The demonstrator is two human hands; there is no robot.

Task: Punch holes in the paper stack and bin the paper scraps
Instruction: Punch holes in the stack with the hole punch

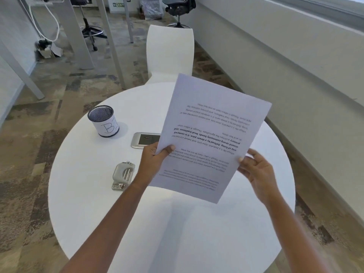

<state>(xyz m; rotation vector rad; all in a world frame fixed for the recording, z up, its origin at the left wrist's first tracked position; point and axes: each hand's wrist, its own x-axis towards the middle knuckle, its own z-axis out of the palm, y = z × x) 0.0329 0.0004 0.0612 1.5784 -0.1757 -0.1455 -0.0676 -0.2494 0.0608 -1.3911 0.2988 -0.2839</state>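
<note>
I hold a white printed paper stack tilted up above the round white table, its text upside down to me. My left hand pinches the stack's left edge, thumb on top. My right hand grips the right edge near the lower corner, thumb on the front. A silver metal hole punch lies on the table, left of my left forearm. A dark mesh cup with a white paper label reading "BI" stands at the table's far left.
A grey power socket panel is set into the table, partly behind the paper. A white chair stands at the table's far side. A pale wall ledge runs along the right. Desk legs and office stools stand on the patterned carpet behind.
</note>
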